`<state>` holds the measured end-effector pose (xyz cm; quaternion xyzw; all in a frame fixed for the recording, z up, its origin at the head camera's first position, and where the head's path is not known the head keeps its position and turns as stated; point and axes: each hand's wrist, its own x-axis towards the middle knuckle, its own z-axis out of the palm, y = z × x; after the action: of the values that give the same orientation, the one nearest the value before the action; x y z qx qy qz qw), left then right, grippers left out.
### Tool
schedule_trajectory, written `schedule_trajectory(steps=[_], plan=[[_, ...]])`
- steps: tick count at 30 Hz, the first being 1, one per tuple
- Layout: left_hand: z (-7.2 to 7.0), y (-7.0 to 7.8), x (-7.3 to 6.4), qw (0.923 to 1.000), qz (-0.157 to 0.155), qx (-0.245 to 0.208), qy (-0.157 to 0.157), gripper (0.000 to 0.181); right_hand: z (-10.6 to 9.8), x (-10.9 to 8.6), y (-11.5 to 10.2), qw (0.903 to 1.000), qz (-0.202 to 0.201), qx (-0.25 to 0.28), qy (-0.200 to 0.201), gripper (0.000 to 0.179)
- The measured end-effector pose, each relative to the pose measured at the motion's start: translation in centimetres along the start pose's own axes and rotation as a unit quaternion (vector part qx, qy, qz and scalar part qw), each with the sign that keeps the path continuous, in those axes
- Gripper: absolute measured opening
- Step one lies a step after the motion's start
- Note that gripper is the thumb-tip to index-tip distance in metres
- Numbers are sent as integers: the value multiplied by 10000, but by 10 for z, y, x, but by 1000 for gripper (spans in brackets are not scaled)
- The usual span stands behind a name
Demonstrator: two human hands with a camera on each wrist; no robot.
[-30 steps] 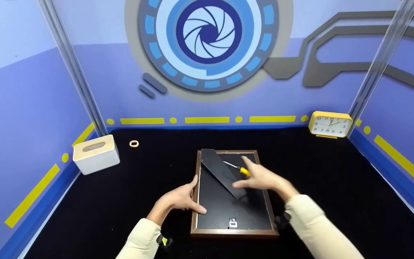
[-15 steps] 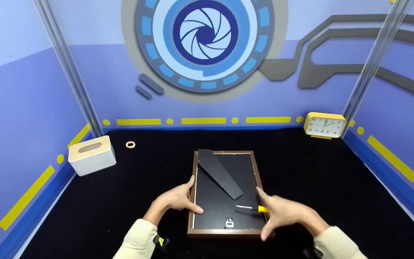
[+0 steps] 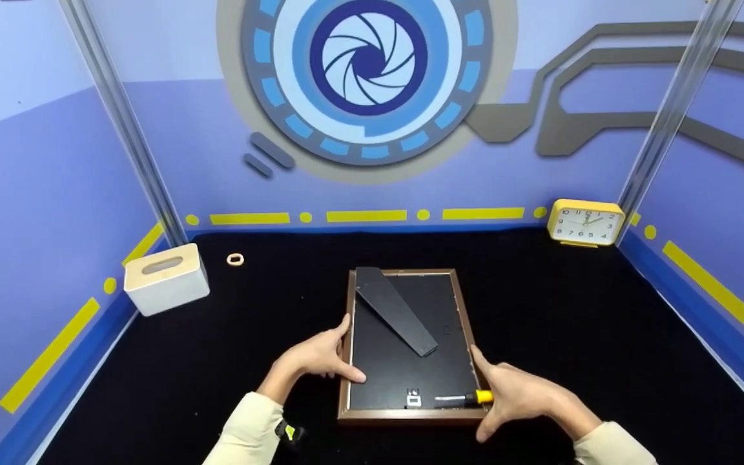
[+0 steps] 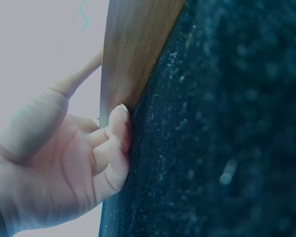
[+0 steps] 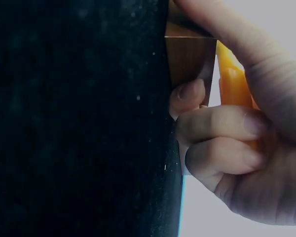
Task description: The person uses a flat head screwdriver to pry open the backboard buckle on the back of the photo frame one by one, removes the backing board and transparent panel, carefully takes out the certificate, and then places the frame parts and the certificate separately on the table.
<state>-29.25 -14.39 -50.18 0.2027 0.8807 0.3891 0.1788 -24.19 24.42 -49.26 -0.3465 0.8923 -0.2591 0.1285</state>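
Observation:
A brown wooden picture frame (image 3: pixel 411 414) lies face down, its black backing showing. A black easel stand (image 3: pixel 396 313) slants across that backing. My left hand (image 3: pixel 317 354) grips the frame's left side, thumb over the backing. In the left wrist view its other fingers curl against the wooden edge (image 4: pixel 130 54). At the front right corner, my right hand (image 3: pixel 519 392) holds a yellow-handled screwdriver (image 3: pixel 485 396), whose shaft points left, low over the backing. In the right wrist view two fingers wrap the orange-looking handle (image 5: pixel 235 89), while another fingertip meets the frame's side (image 5: pixel 190 59).
A white tissue box (image 3: pixel 168 287) with a wooden lid stands at the left, beside a small beige ring (image 3: pixel 235 259). At the back right is a yellow clock (image 3: pixel 586 223). Printed panels enclose the black-covered table (image 3: pixel 268 290).
My right hand has moved from over the stand down and right to the frame's front right corner, carrying the screwdriver. My left hand stays on the left edge.

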Motion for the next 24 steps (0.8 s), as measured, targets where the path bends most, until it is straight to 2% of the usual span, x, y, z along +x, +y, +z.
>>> schedule_trajectory(steps=[2, 5, 9, 13, 15, 16, 18, 20, 22, 24], plan=[[0, 2, -2, 9999, -4, 139, 26, 136, -4, 2, 3, 10000, 21, 57, -54, 151], [0, 9, -6, 9975, -22, 697, 94, 135, -16, 6, 12, 9991, 72, 298, -292, 148], [4, 26, -14, 9853, 21, 1708, 97, 131, -36, 12, 30, 9964, 213, 513, -645, 140], [8, 41, -19, 9700, 10, 2414, -282, 125, -54, 14, 45, 9981, 425, 18, -439, 124], [4, 43, -21, 9673, 22, 2500, -435, 116, -57, 11, 47, 9980, 559, -163, -255, 120], [0, 41, -21, 9687, 42, 2450, -394, 108, -56, 8, 47, 9978, 604, -212, -155, 119], [-11, 35, -19, 9772, 62, 2122, -93, 89, -52, 3, 42, 9971, 729, -225, 26, 121], [-26, 28, -12, 9831, 67, 1758, 512, 78, -45, -1, 32, 9962, 810, -197, 241, 122], [-40, 20, 2, 9813, 69, 1473, 1234, 73, -38, -3, 19, 9938, 969, -198, 500, 122], [-51, 12, 17, 9744, 99, 1363, 1783, 73, -31, -2, 8, 9914, 1055, -256, 732, 120]])
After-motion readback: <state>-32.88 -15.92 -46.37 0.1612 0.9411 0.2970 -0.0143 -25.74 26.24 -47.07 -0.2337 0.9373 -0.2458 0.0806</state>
